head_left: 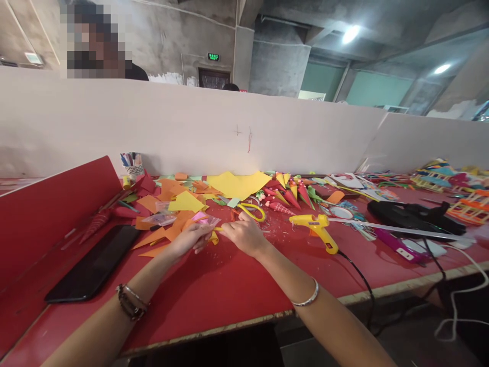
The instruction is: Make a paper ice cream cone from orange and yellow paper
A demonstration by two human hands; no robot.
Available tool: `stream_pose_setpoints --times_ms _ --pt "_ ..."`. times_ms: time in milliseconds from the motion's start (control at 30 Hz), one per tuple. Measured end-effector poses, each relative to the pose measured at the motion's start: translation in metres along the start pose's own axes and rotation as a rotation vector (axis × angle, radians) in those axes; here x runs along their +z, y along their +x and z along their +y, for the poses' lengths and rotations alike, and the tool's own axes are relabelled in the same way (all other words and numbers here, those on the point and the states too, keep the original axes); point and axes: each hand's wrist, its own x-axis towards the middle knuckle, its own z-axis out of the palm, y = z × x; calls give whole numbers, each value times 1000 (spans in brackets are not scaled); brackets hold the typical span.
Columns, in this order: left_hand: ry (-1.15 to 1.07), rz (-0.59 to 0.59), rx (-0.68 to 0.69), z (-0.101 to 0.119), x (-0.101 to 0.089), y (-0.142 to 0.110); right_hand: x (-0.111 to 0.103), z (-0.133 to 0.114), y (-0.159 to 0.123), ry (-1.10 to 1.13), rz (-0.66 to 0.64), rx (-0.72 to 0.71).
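My left hand and my right hand meet above the red table, both with bent fingers pinched together. Between their fingertips is a small yellow strip, partly hidden by the fingers; a rolled yellow piece shows just below it. A pink piece in clear plastic lies right behind the left fingers. Just beyond the right hand is the yellow handle of scissors, its blades hidden. To the right, a yellow glue gun lies on its side with a long clear glue stick in its back.
Orange and yellow sheet scraps pile up behind my hands, beside several red and yellow cones. A black phone lies at left. At right are a black pouch, a purple power strip and cables. A white partition stands behind; a person is beyond it.
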Motion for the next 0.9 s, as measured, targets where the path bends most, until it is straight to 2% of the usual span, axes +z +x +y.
stream_pose_setpoints --times_ms 433,567,667,767,900 --pt "6 48 -8 5 1 -4 -4 -1 0 2 21 21" --pt "39 80 26 7 4 -4 -3 -1 1 3 3 46" --pt "188 105 103 7 5 -4 -2 -1 1 30 -49 74" --pt "412 178 201 7 1 -3 0 0 1 91 -103 112" --pt "626 232 316 5 -5 -3 0 2 0 191 -116 179"
